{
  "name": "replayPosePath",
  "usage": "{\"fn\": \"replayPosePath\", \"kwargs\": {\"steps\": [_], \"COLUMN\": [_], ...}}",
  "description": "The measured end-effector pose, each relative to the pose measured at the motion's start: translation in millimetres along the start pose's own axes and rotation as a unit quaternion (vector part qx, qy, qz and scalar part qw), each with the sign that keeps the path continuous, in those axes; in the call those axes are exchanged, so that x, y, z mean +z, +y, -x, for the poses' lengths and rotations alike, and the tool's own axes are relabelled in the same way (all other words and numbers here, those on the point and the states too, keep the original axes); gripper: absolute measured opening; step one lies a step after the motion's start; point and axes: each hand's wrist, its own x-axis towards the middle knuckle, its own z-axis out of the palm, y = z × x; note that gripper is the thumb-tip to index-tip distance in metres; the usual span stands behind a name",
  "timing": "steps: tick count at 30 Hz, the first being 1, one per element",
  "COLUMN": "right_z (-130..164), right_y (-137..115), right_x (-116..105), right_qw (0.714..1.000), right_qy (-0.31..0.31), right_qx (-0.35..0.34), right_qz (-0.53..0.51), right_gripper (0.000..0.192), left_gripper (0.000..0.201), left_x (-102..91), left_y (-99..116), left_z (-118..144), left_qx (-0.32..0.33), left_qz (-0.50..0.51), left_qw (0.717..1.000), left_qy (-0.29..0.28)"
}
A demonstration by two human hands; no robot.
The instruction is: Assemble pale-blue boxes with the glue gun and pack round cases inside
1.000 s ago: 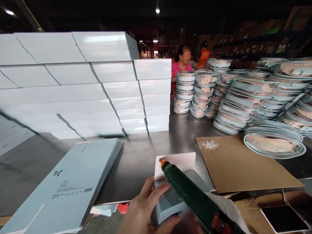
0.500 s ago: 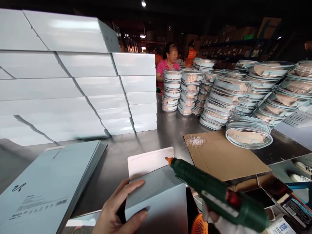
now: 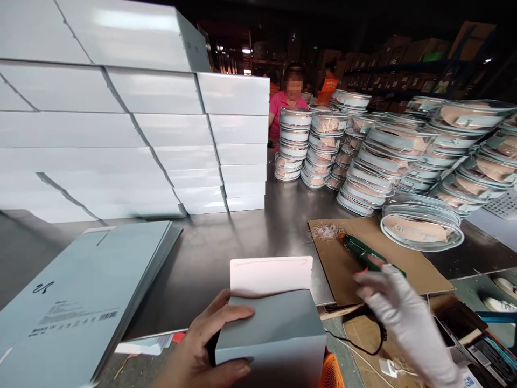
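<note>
A: So, where was the box?

B: Grey-blue box [image 3: 270, 334] sat at the near edge of the steel table [image 3: 242, 237], white flap [image 3: 270, 276] standing up at its far side. Left hand [image 3: 202, 353] clamped its left end: thumb on top, fingers curled along the front face.

A: Right hand?

B: Right hand [image 3: 393, 310], in a white fingerless sleeve, was over the cardboard sheet [image 3: 420, 269], fingers loosely spread. Fingertips were on or just above the rear of the green glue gun [image 3: 361, 250]. Motion blur, so I couldn't tell if it gripped the gun or not. Gun lay on the cardboard, nozzle pointing at a small heap of white shreds [image 3: 323, 231].

A: Surroundings?

B: Stack of flat pale-blue packs [image 3: 81, 302] at near left. Wall of white boxes [image 3: 121, 124] behind it. Stacks of round clear-lidded containers [image 3: 399, 156] at far right, one low pile [image 3: 422, 229] just beside the cardboard. A person in a pink top [image 3: 283, 108] stood behind the far stacks. Black cord [image 3: 363, 345] ran below the table edge.
</note>
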Motion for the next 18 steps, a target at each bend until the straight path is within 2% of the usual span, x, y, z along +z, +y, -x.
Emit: {"fn": "replayPosePath", "kwargs": {"steps": [2, 3, 4, 6, 9, 11, 13, 15, 18], "right_z": [10.2, 12.5, 13.4, 13.2, 11.2, 9.7, 8.0, 6.2, 2.8], "right_y": [-16.6, -21.7, -24.3, -24.0, -21.3, -24.5, -31.0, -37.3, -39.7], "right_x": [37.9, 55.3, 69.5, 85.7, 85.5, 79.8, 76.3, 75.5, 72.8], "right_qw": [0.983, 0.966, 0.950, 0.937, 0.934, 0.921, 0.905, 0.898, 0.898], "right_qy": [-0.141, -0.199, -0.234, -0.241, -0.236, -0.251, -0.259, -0.260, -0.271], "right_qx": [-0.083, -0.115, -0.146, -0.188, -0.251, -0.297, -0.337, -0.352, -0.346], "right_qz": [-0.085, -0.121, -0.149, -0.169, -0.095, -0.025, 0.017, 0.039, 0.037], "right_gripper": [0.105, 0.111, 0.110, 0.092, 0.072, 0.070, 0.070, 0.065, 0.060], "left_gripper": [0.056, 0.056, 0.056, 0.049, 0.042, 0.035, 0.024, 0.018, 0.017], "left_x": [6.8, 10.2, 13.6, 19.1, 20.1, 14.3, 5.3, -3.9, -15.8], "left_y": [4.6, 7.5, 10.7, 17.2, 23.9, 24.7, 23.2, 21.9, 23.1], "left_z": [-1.1, -1.7, -2.2, -3.5, -6.6, -9.8, -13.7, -18.1, -24.2], "left_qx": [-0.001, 0.000, 0.004, 0.026, 0.086, 0.112, 0.129, 0.131, 0.104], "left_qz": [0.025, 0.042, 0.063, 0.115, 0.179, 0.168, 0.120, 0.077, 0.078], "left_qw": [1.000, 0.999, 0.997, 0.990, 0.974, 0.977, 0.984, 0.985, 0.985], "left_qy": [0.018, 0.031, 0.046, 0.079, 0.106, 0.068, -0.012, -0.077, -0.115]}}
